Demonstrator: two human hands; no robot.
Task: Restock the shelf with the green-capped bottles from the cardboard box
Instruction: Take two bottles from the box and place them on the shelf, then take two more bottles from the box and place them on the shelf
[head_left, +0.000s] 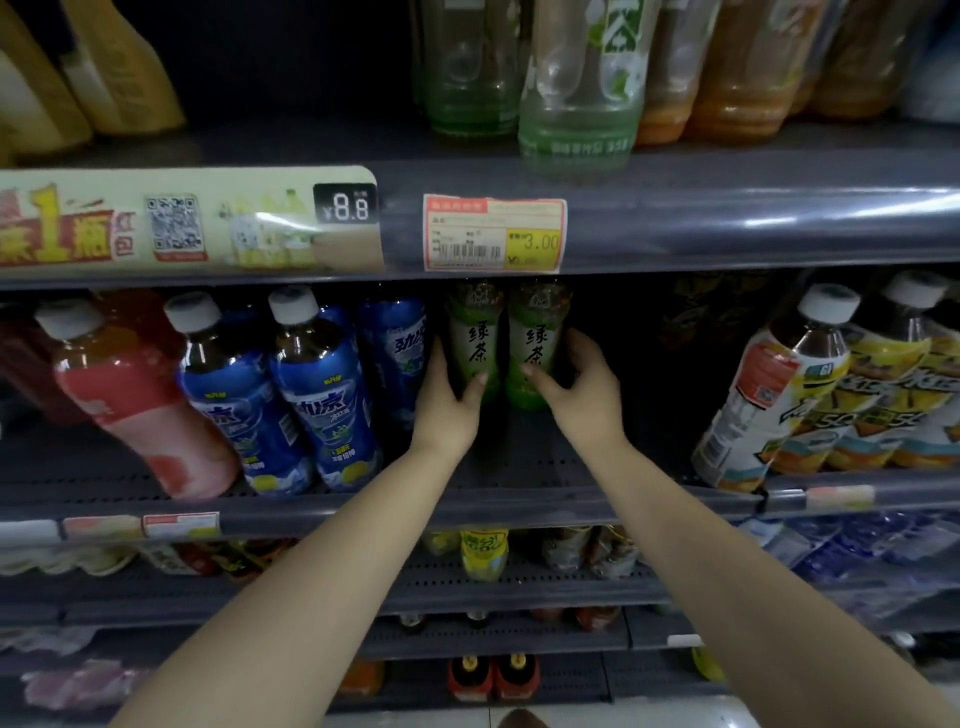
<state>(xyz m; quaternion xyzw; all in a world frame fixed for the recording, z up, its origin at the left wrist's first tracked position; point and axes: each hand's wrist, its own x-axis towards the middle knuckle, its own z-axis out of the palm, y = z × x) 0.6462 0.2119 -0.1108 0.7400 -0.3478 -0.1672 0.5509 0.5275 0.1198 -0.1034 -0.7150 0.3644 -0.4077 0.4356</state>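
Two green tea bottles stand upright side by side, deep on the middle shelf. My left hand grips the left green tea bottle around its lower half. My right hand grips the right green tea bottle the same way. Both bottles have green and white labels with dark characters. Their caps are hidden behind the price rail of the shelf above. The cardboard box is out of view.
Blue-labelled bottles stand just left of my left hand, with a red-labelled bottle further left. Yellow-labelled bottles stand at the right, past a dark gap. A price tag hangs on the rail above. Lower shelves hold more drinks.
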